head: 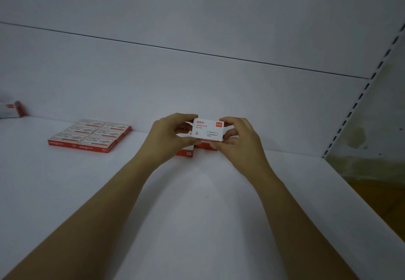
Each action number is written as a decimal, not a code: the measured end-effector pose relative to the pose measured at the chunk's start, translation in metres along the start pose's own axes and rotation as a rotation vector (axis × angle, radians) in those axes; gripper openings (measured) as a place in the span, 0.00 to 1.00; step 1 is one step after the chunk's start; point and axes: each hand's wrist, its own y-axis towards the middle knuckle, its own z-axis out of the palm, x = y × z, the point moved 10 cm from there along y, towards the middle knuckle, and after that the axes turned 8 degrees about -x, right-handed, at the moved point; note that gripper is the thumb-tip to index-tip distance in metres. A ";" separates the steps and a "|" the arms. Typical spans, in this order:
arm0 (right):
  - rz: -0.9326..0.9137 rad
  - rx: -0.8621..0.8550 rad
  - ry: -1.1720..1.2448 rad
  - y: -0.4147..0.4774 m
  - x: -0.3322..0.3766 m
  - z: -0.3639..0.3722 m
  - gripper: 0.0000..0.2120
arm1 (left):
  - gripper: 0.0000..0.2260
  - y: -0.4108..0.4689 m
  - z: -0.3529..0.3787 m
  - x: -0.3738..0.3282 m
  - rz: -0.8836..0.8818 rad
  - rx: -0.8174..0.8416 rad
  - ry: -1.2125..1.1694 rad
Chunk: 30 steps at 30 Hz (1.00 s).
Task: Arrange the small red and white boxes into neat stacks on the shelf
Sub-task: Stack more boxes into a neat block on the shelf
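A small white paper-clip box (207,130) with red print is held between both hands near the back of the white shelf (197,192). My left hand (167,139) pinches its left end with thumb and fingers. My right hand (237,141) pinches its right end the same way. Under and behind the held box lie more red and white boxes (186,153), mostly hidden by my hands; only red edges show. I cannot tell whether the held box touches them.
A flat block of several red-edged boxes (89,135) lies to the left against the back wall. Another red and white box (13,109) sits at the far left edge. A slotted upright (355,106) marks the shelf's right end.
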 end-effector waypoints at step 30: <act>0.168 0.256 -0.383 -0.007 -0.060 0.024 0.22 | 0.29 0.002 -0.007 0.079 -0.294 0.146 0.412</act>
